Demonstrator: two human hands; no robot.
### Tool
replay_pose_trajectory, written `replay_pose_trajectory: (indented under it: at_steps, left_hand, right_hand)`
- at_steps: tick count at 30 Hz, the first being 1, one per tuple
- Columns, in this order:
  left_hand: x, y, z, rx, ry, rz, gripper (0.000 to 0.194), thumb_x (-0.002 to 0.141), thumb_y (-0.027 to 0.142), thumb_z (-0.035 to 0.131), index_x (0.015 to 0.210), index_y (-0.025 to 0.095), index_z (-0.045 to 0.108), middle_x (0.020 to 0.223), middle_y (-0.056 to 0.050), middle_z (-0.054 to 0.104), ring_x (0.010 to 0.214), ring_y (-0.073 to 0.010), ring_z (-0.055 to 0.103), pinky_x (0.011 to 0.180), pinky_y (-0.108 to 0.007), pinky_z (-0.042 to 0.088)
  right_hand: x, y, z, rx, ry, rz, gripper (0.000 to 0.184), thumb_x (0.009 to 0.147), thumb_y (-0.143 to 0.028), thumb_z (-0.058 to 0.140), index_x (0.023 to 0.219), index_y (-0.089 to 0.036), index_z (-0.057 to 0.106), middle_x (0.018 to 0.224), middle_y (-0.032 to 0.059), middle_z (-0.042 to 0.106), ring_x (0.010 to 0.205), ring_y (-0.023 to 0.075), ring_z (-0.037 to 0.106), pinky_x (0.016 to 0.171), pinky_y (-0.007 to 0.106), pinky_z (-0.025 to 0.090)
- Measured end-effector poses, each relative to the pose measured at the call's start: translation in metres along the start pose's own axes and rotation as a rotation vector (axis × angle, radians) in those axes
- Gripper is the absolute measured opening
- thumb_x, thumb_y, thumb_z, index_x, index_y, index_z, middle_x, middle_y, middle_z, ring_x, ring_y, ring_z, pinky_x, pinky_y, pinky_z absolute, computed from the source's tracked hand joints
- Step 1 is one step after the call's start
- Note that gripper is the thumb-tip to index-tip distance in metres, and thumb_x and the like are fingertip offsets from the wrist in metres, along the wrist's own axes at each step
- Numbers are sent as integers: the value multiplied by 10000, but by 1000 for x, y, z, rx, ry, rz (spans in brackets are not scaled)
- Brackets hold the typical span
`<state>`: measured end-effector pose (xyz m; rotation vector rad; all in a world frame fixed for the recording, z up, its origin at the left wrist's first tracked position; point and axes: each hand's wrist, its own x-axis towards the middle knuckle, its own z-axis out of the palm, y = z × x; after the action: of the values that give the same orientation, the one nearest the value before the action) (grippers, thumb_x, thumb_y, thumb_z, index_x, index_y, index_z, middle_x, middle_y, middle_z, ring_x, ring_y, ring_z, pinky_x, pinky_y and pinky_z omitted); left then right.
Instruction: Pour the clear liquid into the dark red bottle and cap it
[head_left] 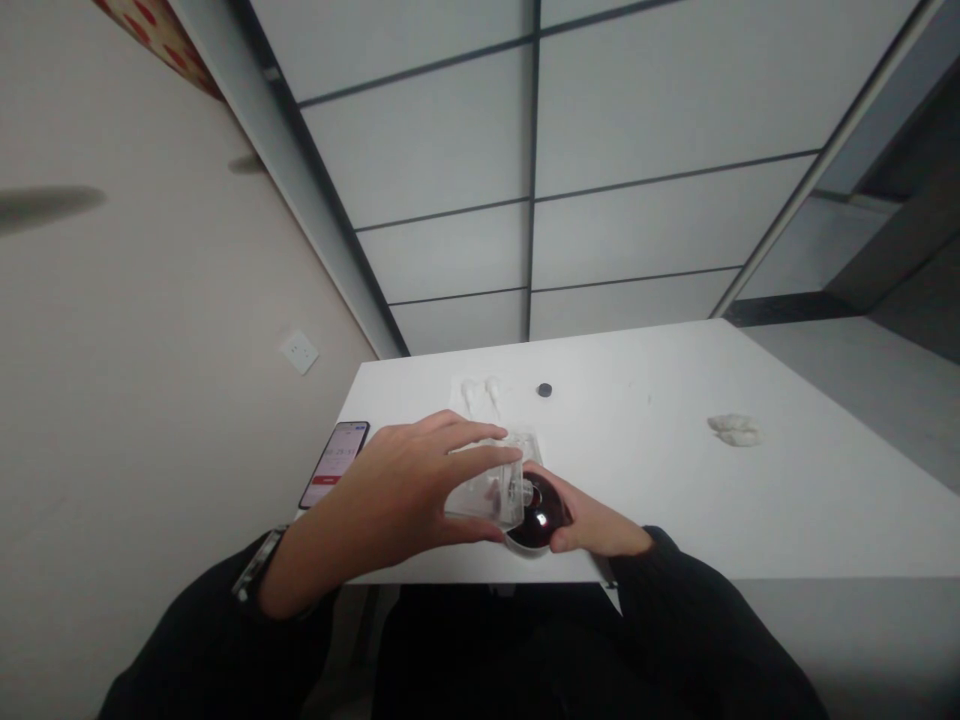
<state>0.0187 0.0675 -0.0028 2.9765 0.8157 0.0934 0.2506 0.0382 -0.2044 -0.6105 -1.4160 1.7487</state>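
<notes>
Head view: the left hand (pixel 409 470) holds a clear container (pixel 476 499) in half-open fingers beside a dark bottle (pixel 547 517), which the right hand (pixel 600 522), fingers curled round, apparently steadies.

Two hands at a white counter (pixel 645 400)
Lower center: left hand (pixel 420 470) grips a clear container (pixel 487 498) against a dark round bottle (pixel 541 515) in the right hand (pixel 592 515).
</notes>
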Motion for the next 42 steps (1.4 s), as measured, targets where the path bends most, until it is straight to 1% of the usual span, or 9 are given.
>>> replay_pose_trajectory:
  at_steps: [4,9,15,20,25,30,34,42]
  left_hand:
    - [0,0,0,10,14,11,573,850,457,890,1376,338,696,1373,-34,758,1181,-276,720,889,-368,601]
    - [2,1,-2,16,23,31,525,888,458,854,1380,361,700,1346,-23,765,1173,-258,719,869,-338,603]
    - [6,4,-5,36,2,36,543,861,484,875,1364,362,710,1341,-27,769,1139,-273,729,839,-356,600]
    - [8,5,-6,43,-17,48,525,884,475,857,1372,360,702,1363,-29,759,1152,-275,719,850,-367,593]
    - [10,6,-6,80,-28,62,512,883,486,854,1358,354,715,1354,-31,762,1137,-287,719,816,-371,593]
    - [13,6,-8,109,-42,76,517,881,498,854,1355,343,717,1352,-43,762,1133,-288,718,796,-357,586]
    - [14,8,-10,116,-48,82,503,889,502,845,1347,333,719,1340,-46,764,1139,-275,716,797,-343,581]
    - [16,12,-12,150,-54,88,492,881,502,853,1322,328,722,1334,-34,765,1125,-264,717,764,-327,558]
  right_hand:
    - [0,2,-1,-8,9,1,984,665,-678,945,1428,-198,551,1412,146,626,1329,348,579,1201,556,366]
    - [0,2,-2,-34,1,-8,962,679,-681,937,1421,-203,554,1420,146,628,1337,360,573,1193,573,369]
    - [0,0,0,-25,9,0,966,676,-695,932,1420,-202,559,1412,147,641,1334,358,578,1190,573,379]
    - [0,-1,1,-2,0,-23,953,685,-671,938,1424,-202,559,1401,149,651,1321,359,592,1181,581,391]
    - [0,-1,1,-4,1,-27,965,691,-678,932,1432,-193,550,1410,155,643,1324,361,591,1168,576,411]
    - [-1,0,0,4,-5,-26,960,703,-657,936,1440,-187,539,1426,166,633,1338,363,586,1186,586,386]
    - [-1,1,-1,-21,4,-24,969,695,-676,929,1439,-192,540,1429,162,629,1345,364,576,1187,579,380]
    - [-1,3,-1,10,15,-3,993,677,-668,942,1456,-204,536,1457,156,612,1357,372,567,1205,579,360]
